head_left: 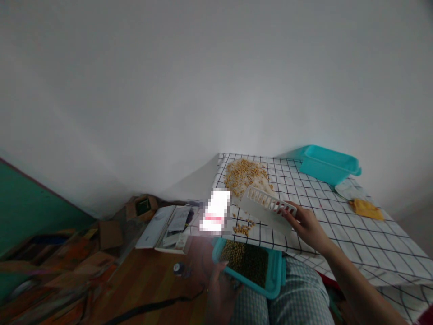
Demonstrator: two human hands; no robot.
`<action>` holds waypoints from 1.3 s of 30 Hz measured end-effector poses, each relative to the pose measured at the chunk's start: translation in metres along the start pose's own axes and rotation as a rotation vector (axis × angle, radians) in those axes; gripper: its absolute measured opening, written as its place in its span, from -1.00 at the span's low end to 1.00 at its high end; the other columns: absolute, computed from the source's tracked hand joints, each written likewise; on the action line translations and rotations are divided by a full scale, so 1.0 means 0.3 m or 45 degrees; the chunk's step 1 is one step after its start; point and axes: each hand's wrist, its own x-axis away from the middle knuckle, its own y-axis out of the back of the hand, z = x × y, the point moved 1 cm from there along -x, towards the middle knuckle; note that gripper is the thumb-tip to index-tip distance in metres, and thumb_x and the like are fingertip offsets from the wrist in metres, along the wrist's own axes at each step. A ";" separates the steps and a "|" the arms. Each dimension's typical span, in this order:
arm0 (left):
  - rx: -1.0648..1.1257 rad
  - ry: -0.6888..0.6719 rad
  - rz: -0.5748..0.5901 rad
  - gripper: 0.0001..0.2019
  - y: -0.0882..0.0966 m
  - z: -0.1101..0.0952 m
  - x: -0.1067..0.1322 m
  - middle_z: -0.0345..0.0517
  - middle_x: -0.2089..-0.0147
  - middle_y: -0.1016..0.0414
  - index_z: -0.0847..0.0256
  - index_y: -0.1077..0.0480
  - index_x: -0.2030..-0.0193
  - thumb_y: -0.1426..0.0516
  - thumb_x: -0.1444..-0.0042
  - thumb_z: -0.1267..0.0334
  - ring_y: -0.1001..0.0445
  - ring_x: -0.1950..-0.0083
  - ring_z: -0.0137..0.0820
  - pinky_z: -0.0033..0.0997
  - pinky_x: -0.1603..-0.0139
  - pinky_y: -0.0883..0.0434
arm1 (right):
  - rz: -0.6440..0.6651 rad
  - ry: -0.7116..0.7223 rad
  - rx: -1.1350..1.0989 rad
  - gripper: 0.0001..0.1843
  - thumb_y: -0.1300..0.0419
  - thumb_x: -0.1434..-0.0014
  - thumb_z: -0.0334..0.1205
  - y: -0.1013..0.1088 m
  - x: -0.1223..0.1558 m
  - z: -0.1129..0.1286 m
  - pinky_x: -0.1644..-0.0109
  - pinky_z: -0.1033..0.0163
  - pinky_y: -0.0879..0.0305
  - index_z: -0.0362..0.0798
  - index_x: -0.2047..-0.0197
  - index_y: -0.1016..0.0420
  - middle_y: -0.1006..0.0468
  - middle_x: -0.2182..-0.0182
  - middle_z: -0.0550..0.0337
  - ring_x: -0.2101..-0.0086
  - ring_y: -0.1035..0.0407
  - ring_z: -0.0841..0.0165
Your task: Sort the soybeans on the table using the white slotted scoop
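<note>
My right hand [301, 221] grips the end of a white slotted plastic basket [267, 212], tipped on its side over the checked cloth. Just beyond it lies a pile of yellow soybeans [245, 174] mixed with pale grains. A few loose soybeans [241, 229] are scattered at the table's near edge. Below that edge, my left hand [218, 284] holds the left side of a teal plastic container [275, 275] above my lap, thumb over the rim. Yellow beans and small dark green beans fill the container side by side.
An upright teal bin [328, 164] stands at the back right of the table [341, 225]. Near it lie a yellow cloth [367, 210] and a pale flat item. A blurred-out bright patch covers the table's left edge. Open boxes [172, 225] crowd the floor at left.
</note>
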 end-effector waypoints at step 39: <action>-0.022 0.048 0.004 -0.75 -0.005 -0.015 -0.005 -0.09 0.25 -0.60 0.18 -0.40 0.12 -0.18 -0.02 0.25 -0.56 0.21 -0.24 -0.27 0.22 -0.45 | 0.133 0.173 -0.040 -0.69 -0.02 -0.33 -0.10 -0.005 -0.015 -0.024 0.29 0.26 -0.48 0.02 -0.07 -0.40 -0.58 0.09 0.06 0.21 -0.48 0.27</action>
